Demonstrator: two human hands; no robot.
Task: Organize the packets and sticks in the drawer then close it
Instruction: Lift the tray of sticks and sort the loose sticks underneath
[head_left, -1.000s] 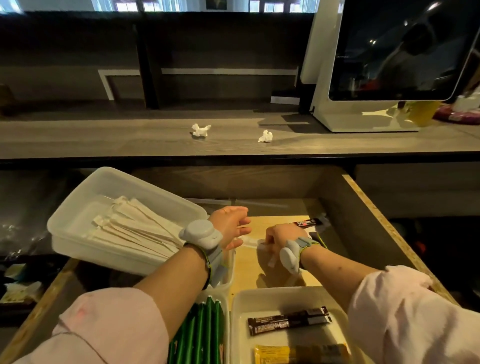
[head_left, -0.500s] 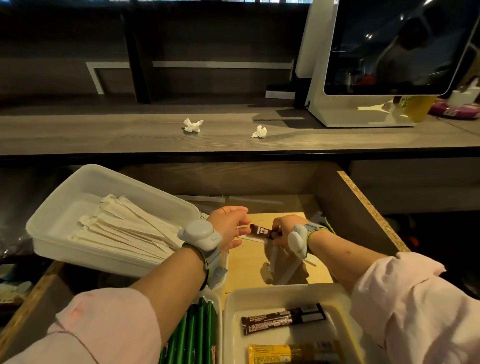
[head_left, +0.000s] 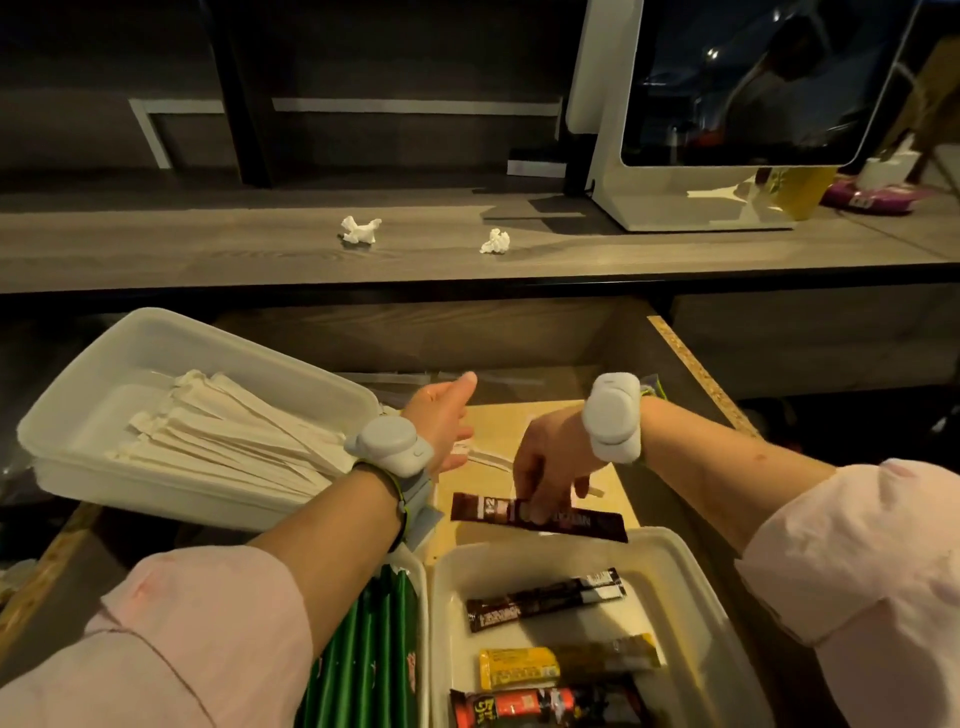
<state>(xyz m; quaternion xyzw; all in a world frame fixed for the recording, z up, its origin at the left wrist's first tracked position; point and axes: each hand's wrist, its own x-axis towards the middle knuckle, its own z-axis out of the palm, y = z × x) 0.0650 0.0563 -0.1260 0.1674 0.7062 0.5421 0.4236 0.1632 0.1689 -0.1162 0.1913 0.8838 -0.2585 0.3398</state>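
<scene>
While packets (head_left: 545, 600) lie in the nearest white tray (head_left: 670, 597), the right hand (head_left: 550, 457) pinches a brown packet (head_left: 480, 508) just above that tray's far rim, inside the open drawer (head_left: 696, 364). The left hand (head_left: 441, 415) hangs open with its fingers relaxed and nothing in it, beside a tilted tray (head_left: 156, 343) of paper-wrapped sticks (head_left: 223, 431). Beyond, 2 crumpled papers (head_left: 358, 229) sit on the counter (head_left: 208, 249).

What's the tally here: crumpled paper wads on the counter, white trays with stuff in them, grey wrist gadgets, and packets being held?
Crumpled paper wads: 2
White trays holding things: 3
Grey wrist devices: 2
Brown packet held in the right hand: 1
Total: 8
</scene>
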